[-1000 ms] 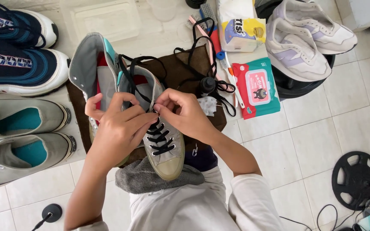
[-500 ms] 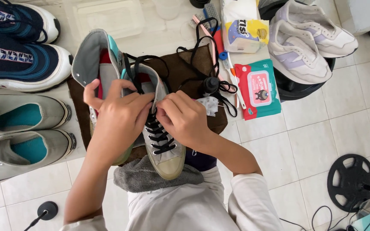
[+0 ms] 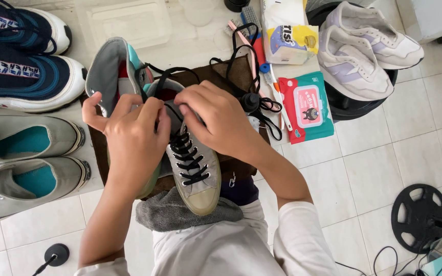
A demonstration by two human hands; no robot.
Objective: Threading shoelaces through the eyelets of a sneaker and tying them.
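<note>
White tiled floor (image 3: 364,174), brown cloth (image 3: 216,84) spread on it, shoes all around. Person sits over it, grey high-top (image 3: 193,163) propped on a grey towel (image 3: 180,212) in the lap, toe cap pointing back at them.

Left hand (image 3: 131,138) is wrapped round the shoe's left side, fingers curled over the eyelet edge, thumb out toward the second high-top (image 3: 111,71) lying behind. Right hand (image 3: 216,120) is closed in a pinch at the upper eyelets, on the black lace (image 3: 188,158); fingertips hidden under the knuckles, so can't tell which strand. Lower rows already crossed; loose lace loops out over the cloth near a small black bottle (image 3: 248,100).

Doing it well, my read: keep the left hand clamping the eyelet flap flat, feed the lace tip straight through, pull slack evenly each row, keep the lace untwisted so crossings lie flat like the lower ones.

Materials: canvas upper, matte, slightly soiled; rubber toe cap yellowed and smooth; lace flat woven. Towel nubby. Wipes pack (image 3: 305,105) glossy red and teal plastic. Grey slip-ons (image 3: 26,163) left, teal insoles; navy trainers (image 3: 21,71) above them. Pale lilac sneakers (image 3: 359,51) top right on a dark round stand. Black disc (image 3: 418,217) with cables bottom right.
</note>
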